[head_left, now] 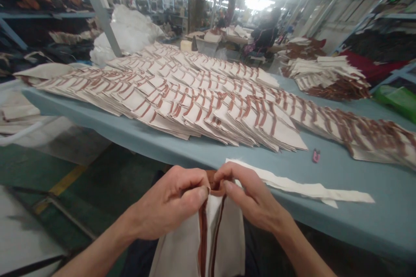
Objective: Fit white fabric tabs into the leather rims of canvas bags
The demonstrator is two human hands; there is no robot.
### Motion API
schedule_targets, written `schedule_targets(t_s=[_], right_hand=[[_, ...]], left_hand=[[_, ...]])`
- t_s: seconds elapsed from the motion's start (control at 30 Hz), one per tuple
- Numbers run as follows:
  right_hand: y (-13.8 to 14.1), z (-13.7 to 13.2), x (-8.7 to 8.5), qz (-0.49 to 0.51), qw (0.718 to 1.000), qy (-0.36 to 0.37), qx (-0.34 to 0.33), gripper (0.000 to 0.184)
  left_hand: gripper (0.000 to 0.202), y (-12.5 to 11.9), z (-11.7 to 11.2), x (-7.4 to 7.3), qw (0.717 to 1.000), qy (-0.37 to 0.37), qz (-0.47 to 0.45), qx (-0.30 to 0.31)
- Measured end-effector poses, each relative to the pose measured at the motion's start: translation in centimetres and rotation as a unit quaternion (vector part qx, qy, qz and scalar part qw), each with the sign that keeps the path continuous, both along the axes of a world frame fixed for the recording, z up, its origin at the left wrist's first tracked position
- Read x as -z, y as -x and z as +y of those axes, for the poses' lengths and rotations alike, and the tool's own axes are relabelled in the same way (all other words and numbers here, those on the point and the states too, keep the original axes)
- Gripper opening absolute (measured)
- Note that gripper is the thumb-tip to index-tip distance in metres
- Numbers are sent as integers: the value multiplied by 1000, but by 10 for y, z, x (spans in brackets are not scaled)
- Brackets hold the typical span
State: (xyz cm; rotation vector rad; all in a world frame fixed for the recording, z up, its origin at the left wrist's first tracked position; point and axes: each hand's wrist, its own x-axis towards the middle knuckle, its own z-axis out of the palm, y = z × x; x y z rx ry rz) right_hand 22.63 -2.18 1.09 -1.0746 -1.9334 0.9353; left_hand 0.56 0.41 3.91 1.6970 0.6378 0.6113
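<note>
A cream fabric piece with brown trim [227,238] hangs over my lap at the table's front edge. My left hand [177,201] pinches its upper edge on the left between thumb and forefinger. On the other side, my right hand [248,192] grips the brown top band, thumb and fingers pressed together. Between the hands the brown band curves open, and two dark brown strips run down the cloth below it. Several cream strips [302,188] lie on the table just beyond my right hand.
Overlapping rows of similar cream and brown pieces [201,108] cover much of the blue table [367,225]. Small pink thread snips [316,156] lie at the right. A further stack [328,75] stands at the back right. A person [264,34] is in the background.
</note>
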Motion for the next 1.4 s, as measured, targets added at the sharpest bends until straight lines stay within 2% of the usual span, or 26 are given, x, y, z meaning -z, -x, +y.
schedule_targets(t_s=[0.17,0.3,0.47,0.57,0.73,0.83,0.9,0.97,1.0,1.1,1.17,1.27,1.4], right_hand=[[9,-1,-16,32,998,-46,-23,12],[12,4,-15,29,998,-47,-28,7],[13,6,-13,5,984,-176,-20,8],[12,4,-20,-56,972,-228,-23,13],[16,-4,-36,-213,939,-269,-21,24],[22,-7,-38,-293,907,-302,11,29],[25,-6,-36,-297,895,-330,42,30],[26,-4,-31,-269,901,-333,67,29],[25,-2,-29,-245,913,-318,69,26],[20,7,-23,-144,963,-228,31,17],[17,12,-20,-87,980,-181,1,17],[16,16,-19,-66,981,-181,-12,18],[16,18,-19,-89,976,-197,-12,18]], left_hand=[[34,1,3,2,1000,-23,-2,18],[33,5,9,3,999,-39,0,37],[32,11,14,4,997,-66,27,24],[35,15,15,7,997,-62,40,25],[37,14,15,15,997,-53,39,33],[36,11,13,15,997,-63,46,19],[34,10,12,14,997,-62,52,19],[33,10,12,15,997,-56,51,26],[32,11,13,15,997,-52,46,30],[31,12,15,18,998,-37,17,44],[30,12,17,18,998,-31,17,49],[29,9,19,16,995,-68,70,24],[16,3,20,7,974,-192,121,-26]])
